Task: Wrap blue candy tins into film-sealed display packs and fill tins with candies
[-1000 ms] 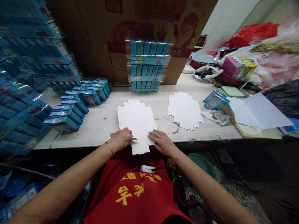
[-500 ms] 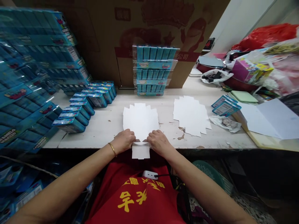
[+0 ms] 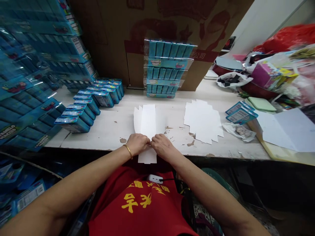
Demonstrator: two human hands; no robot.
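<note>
Looks like your left hand (image 3: 138,144) and right hand (image 3: 162,146) are both pinching the white card (image 3: 148,120), partly folded — close in at 12 o'clock. Flat white cutout (image 3: 203,120) at 1, blue boxes (image 3: 91,107) around 11, then blue display pack (image 3: 161,82) at 12 — big carton (image 3: 110,29) behind.

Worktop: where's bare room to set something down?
Bare worktop: wider patch between the loose blue boxes and the part-folded white card; narrower strip between that card and the flat white blank. Crowded: left end, with stacked blue packs; right end, with plastic bags and a creased white sheet.
</note>
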